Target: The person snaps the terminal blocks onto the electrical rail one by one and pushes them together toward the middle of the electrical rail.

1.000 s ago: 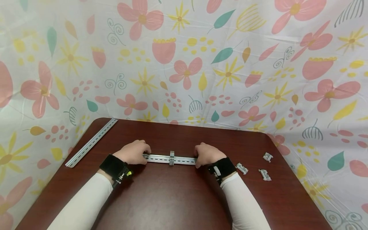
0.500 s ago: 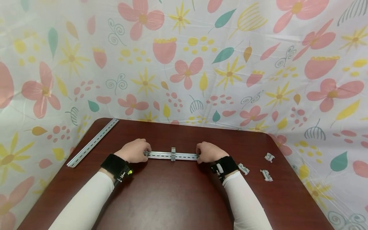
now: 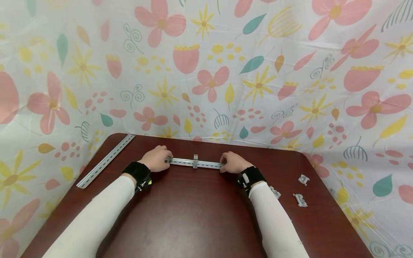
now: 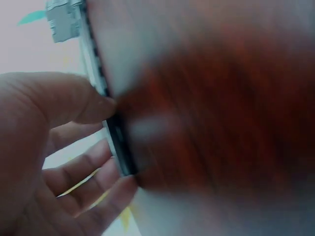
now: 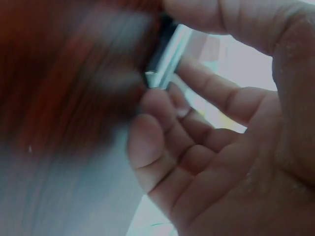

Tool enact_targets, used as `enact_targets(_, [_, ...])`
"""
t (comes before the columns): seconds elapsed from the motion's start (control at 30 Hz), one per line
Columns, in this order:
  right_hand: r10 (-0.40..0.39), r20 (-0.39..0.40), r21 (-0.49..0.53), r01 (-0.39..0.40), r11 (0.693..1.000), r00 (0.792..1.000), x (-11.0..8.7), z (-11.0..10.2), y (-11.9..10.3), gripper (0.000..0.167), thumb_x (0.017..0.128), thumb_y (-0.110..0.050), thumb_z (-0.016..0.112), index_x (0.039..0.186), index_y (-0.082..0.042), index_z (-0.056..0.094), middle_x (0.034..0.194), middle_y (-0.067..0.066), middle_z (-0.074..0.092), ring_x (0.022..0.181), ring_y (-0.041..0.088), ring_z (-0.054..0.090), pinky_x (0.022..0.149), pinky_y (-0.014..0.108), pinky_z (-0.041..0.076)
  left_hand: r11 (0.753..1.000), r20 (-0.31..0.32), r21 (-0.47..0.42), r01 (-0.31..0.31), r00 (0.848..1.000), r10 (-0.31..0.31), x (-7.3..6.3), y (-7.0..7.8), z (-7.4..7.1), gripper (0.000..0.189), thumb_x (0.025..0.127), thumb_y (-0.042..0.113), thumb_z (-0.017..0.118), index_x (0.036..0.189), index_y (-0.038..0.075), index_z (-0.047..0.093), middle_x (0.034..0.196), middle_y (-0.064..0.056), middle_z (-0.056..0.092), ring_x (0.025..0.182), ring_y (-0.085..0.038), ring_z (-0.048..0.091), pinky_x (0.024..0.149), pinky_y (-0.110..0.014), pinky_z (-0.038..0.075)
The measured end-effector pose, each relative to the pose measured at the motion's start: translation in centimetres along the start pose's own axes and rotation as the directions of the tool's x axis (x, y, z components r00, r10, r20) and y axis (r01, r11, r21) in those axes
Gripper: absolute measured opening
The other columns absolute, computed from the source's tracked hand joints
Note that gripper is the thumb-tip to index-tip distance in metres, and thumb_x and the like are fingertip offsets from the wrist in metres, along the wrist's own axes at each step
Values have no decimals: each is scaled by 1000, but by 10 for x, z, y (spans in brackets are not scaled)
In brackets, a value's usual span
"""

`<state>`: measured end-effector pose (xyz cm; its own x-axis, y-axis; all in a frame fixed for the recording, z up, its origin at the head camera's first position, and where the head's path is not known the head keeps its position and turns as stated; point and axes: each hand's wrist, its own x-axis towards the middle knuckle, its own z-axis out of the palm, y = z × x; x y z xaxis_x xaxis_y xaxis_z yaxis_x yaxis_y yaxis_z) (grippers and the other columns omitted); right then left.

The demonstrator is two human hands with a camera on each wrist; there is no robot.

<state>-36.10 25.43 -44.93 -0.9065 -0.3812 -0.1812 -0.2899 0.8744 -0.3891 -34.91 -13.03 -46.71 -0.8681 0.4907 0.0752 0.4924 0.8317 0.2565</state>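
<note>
A slotted metal DIN rail lies crosswise toward the back of the table, with a small cluster of grey terminal blocks clipped near its middle. My left hand grips the rail's left end; in the left wrist view the thumb presses one side and the fingers curl behind. At the other end my right hand pinches the rail between thumb and fingers. The right wrist view shows the rail's bare tip beside the fingertips. The blocks also appear at the top of the left wrist view.
A longer slotted rail lies slanted along the table's left edge. Loose terminal blocks rest at the right: one farther back, one nearer, one partly behind the right sleeve. A flower-print curtain hangs behind the table.
Both hands have moved the gripped rail away from the body, toward the back of the table. The right forearm now partly covers one loose terminal block.
</note>
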Motion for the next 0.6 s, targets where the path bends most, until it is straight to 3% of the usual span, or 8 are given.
enact_targets(0.2, [-81,-61,21,83,996,995,55,12,63,39,92,-30,90,119,-6,75,112,11,69,99,26,64,89,43,56,1000,0,15,12,1000,-12,19,-1,-7,31,103,4,68,131,5,79,128,-17,67,121,-38,59,102,-52,54])
enact_targets(0.3, [-35,-43,34,37,999,998,70,11,75,43,92,-33,91,123,-8,75,116,11,70,103,27,66,93,44,56,1000,26,24,13,1000,-14,26,0,-9,34,104,0,64,135,6,79,131,-17,66,125,-39,58,106,-52,53])
enact_targets(0.37, [-5,-36,15,6,1000,999,72,5,73,41,92,-32,90,123,-9,75,117,10,71,103,26,66,93,46,55,999,38,37,16,999,-17,31,-1,-9,38,105,-3,62,137,7,78,134,-17,66,129,-39,58,108,-51,53])
enact_targets(0.43, [54,-7,27,-54,998,999,66,-5,56,40,94,-28,89,125,-7,75,122,13,71,108,29,67,98,50,55,998,48,47,33,998,-35,35,-2,-8,41,105,-5,60,140,8,77,136,-17,65,133,-39,57,109,-51,53])
enact_targets(0.6, [119,-5,55,-119,991,993,49,-18,22,38,100,-19,83,131,-1,72,131,18,70,118,34,66,105,51,53,991,54,106,85,994,-91,40,-3,-12,47,107,-6,58,146,14,75,149,-21,61,141,-43,53,107,-54,55])
